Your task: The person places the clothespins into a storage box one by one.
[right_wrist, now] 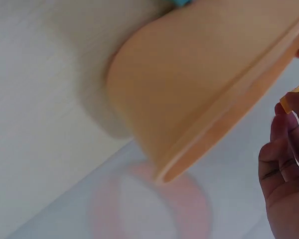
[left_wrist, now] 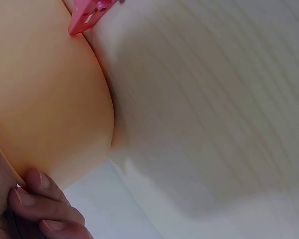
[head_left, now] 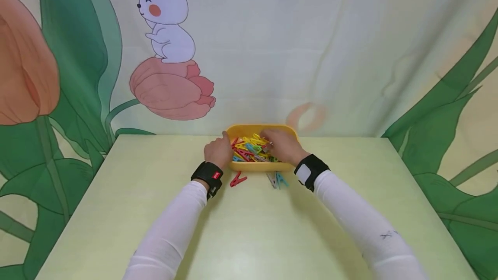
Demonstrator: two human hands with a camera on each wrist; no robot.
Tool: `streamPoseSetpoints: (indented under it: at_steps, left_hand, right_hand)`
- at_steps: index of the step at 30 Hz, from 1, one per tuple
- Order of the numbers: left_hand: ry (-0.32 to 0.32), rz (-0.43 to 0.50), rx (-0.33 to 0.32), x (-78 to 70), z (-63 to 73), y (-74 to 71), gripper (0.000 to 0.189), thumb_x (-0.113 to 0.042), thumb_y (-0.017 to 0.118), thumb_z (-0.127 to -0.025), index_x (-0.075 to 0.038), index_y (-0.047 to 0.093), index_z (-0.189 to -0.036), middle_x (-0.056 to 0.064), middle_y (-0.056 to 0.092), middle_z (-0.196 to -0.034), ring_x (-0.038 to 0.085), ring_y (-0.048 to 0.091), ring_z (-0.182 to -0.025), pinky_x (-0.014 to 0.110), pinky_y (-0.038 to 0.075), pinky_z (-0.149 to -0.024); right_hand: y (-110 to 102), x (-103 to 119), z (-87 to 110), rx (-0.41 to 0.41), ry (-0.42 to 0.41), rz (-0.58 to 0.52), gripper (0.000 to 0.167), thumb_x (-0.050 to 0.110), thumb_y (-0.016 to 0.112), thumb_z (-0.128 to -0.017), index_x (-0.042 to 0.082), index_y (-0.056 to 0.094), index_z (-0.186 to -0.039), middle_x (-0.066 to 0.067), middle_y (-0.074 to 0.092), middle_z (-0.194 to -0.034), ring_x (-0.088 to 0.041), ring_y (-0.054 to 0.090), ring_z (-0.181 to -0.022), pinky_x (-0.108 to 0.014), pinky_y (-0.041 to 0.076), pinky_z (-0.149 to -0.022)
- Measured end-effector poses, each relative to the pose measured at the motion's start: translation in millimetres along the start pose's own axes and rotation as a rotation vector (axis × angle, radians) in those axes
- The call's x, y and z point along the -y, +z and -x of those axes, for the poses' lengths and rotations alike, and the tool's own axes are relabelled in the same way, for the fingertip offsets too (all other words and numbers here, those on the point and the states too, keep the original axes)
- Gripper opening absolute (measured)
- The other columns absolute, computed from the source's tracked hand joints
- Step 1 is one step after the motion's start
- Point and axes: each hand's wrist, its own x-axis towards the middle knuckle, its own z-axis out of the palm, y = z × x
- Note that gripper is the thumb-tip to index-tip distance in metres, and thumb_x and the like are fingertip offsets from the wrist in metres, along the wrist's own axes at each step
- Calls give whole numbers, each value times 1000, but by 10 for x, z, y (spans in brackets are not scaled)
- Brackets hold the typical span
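A yellow plastic basket (head_left: 262, 167) stands at the far edge of the table, with several coloured clothespins (head_left: 245, 152) heaped inside. At its left end my left hand (head_left: 219, 151) grips the rim; in the left wrist view the fingers (left_wrist: 47, 201) curl against the basket wall (left_wrist: 55, 109). Over the right part of the heap is my right hand (head_left: 283, 145). The right wrist view shows its thumb and fingers pinching a yellow clothespin (right_wrist: 288, 103), only partly in frame, above the basket's rim (right_wrist: 229, 112).
On the table (head_left: 249, 228) in front of the basket lie a red clothespin (head_left: 237, 179), a grey one (head_left: 271, 180) and a blue one (head_left: 281, 179). A printed curtain (head_left: 264, 46) hangs right behind the far table edge.
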Motion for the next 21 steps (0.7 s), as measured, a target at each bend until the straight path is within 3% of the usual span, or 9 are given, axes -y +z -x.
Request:
streamPoseSetpoints:
  at_steps: [2, 5, 8, 10, 13, 17, 19, 21]
  left_hand:
    - [0, 3, 5, 5, 7, 8, 66, -29, 61, -95, -5, 34, -150, 15, 72, -95, 29, 65, -73, 42, 58, -74]
    - [0, 6, 8, 15, 1, 1, 66, -29, 60, -96, -5, 34, -151, 15, 71, -98, 29, 66, -75, 42, 58, -75]
    - [-9, 4, -3, 11, -9, -16, 65, -29, 60, -96, -5, 34, -151, 15, 71, -99, 29, 66, -77, 43, 58, -77]
    - [-11, 0, -11, 2, -14, -28, 65, -30, 60, -96, -6, 34, -151, 15, 71, -99, 30, 67, -77, 43, 58, -78]
    - [-3, 5, -13, -10, -15, -35, 65, -30, 60, -96, -5, 35, -151, 16, 71, -98, 31, 67, -78, 44, 58, -79]
    - [9, 6, -20, -5, 0, -17, 63, -29, 59, -96, -4, 36, -150, 17, 72, -100, 32, 69, -81, 45, 58, -79]
    - [9, 4, -23, 0, 13, -5, 63, -29, 58, -96, -4, 36, -150, 17, 72, -101, 32, 69, -82, 46, 58, -79]
    - [8, 0, -24, 8, 31, 11, 63, -29, 58, -96, -4, 36, -150, 17, 72, -100, 32, 69, -82, 45, 58, -79]
  right_hand:
    - [28, -68, -36, 43, 43, -7, 47, 21, 68, -92, 13, 55, -136, -9, 61, -135, -29, 60, -121, -43, 48, -104]
    - [22, -75, -45, 117, 91, -11, 67, 37, 67, -92, 17, 40, -150, -11, 38, -157, -34, 40, -141, -49, 37, -114]
    - [-6, 52, 1, 125, 70, 12, 76, 44, 67, -90, 20, 32, -154, -11, 24, -163, -37, 29, -147, -53, 31, -117]
    - [-23, 209, 68, 89, 0, 43, 72, 42, 67, -90, 19, 37, -152, -12, 32, -159, -35, 34, -144, -52, 34, -116]
    - [15, 489, 232, 64, -182, 119, 58, 40, 66, -92, 17, 51, -142, -8, 51, -144, -28, 48, -133, -45, 42, -111]
    - [231, 759, 474, 144, -427, 195, 43, 37, 66, -92, 20, 61, -131, 1, 61, -131, -19, 54, -123, -35, 46, -107]
    - [363, 821, 549, 193, -479, 224, 44, 36, 68, -90, 22, 60, -132, 2, 59, -133, -18, 53, -125, -34, 44, -109]
    - [492, 833, 572, 212, -481, 257, 50, 33, 69, -90, 22, 56, -137, 0, 56, -139, -20, 49, -130, -34, 42, -112]
